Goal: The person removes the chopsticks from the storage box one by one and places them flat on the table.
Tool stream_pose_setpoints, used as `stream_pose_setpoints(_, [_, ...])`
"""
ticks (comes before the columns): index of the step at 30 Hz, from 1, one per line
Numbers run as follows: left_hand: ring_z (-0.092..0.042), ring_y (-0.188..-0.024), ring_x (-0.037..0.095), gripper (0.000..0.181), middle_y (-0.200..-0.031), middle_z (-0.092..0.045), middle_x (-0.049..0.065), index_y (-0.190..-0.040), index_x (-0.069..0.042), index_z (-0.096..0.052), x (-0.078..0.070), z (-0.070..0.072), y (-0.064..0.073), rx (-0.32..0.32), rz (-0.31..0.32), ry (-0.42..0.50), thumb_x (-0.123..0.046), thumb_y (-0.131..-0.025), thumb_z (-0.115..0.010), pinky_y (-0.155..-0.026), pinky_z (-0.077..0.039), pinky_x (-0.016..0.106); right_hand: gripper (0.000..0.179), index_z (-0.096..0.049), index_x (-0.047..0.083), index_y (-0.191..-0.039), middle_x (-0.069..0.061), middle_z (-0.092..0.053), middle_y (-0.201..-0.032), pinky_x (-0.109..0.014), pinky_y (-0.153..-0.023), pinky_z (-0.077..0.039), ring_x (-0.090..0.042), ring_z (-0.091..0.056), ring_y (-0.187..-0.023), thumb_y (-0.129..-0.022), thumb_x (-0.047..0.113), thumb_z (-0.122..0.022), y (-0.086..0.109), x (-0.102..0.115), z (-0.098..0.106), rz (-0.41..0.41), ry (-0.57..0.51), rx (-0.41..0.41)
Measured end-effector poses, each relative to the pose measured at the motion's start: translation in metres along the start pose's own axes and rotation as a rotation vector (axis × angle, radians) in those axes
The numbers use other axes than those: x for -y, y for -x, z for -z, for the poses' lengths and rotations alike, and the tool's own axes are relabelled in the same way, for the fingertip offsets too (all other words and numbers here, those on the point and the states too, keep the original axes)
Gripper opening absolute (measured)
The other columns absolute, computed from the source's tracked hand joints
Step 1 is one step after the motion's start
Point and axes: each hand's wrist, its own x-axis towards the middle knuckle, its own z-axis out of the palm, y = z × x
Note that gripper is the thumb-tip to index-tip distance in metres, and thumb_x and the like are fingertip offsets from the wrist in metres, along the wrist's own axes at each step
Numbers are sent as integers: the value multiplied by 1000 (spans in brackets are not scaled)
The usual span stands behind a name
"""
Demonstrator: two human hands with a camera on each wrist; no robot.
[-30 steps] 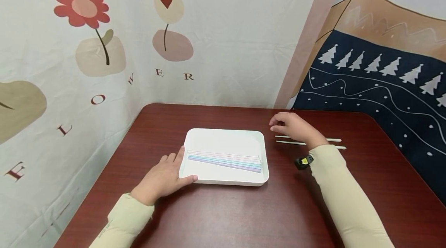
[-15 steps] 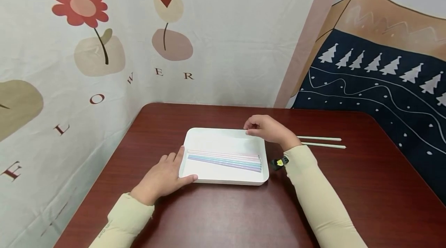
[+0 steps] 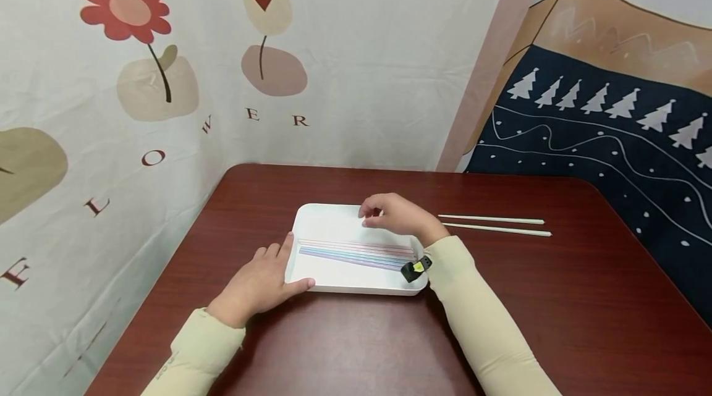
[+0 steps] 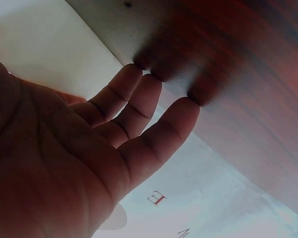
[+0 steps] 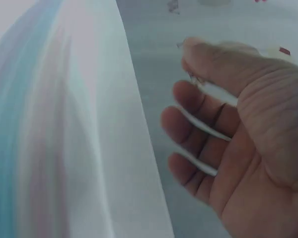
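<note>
A white rectangular tray (image 3: 328, 220) holds a row of pastel chopsticks (image 3: 350, 256) in pink, blue and purple, lying side by side. At the tray's left end my left hand (image 3: 260, 282) rests with spread fingers, the thumb over the front rim. My right hand (image 3: 399, 217) hovers above the back right part of the tray, its fingers loosely bent. In the right wrist view nothing shows between the right thumb (image 5: 213, 62) and the fingers. Two pale chopsticks (image 3: 495, 219) lie on the table right of the tray, roughly parallel and slightly apart.
The dark red wooden table (image 3: 356, 346) has rounded back corners. A cream wall cloth (image 3: 367, 75) printed with flowers and letters hangs behind it. On the right hangs a dark blue cloth (image 3: 584, 136) with white trees.
My right hand has moved left from above the two pale chopsticks to over the tray, uncovering them. My left hand, the tray and the chopsticks have stayed in place.
</note>
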Motion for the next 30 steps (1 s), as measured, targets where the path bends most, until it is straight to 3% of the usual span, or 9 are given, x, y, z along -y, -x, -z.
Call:
stream_pose_setpoints(5, [-47, -118, 41, 115, -130, -51, 24, -153, 8, -24, 2, -1, -1, -3, -4, 3, -81, -83, -49, -92, -45, 52, 12, -70, 12, -106, 7, -63, -94, -30, -77, -48, -14, -56, -88, -95, 15, -69, -9, 5, -17, 15, -33, 89])
stream_pose_setpoints(16, [-47, -118, 42, 116, -131, -50, 25, -153, 8, -24, 1, -1, 0, 3, -6, 0, -81, -83, -48, -92, -45, 51, 5, -70, 17, -98, 4, -61, -84, -27, -72, -45, -12, -53, -80, -94, 14, -71, -13, -2, -33, -44, -99, 93])
stream_pose_setpoints(30, [-48, -116, 42, 115, -129, -51, 24, -152, 9, -25, 1, -4, 1, -22, -20, -1, -80, -84, -50, -91, -45, 51, 12, -69, 20, -92, 6, -58, -77, -26, -70, -45, -9, -52, -74, -93, 9, -65, -10, -9, -38, -86, -27, 148])
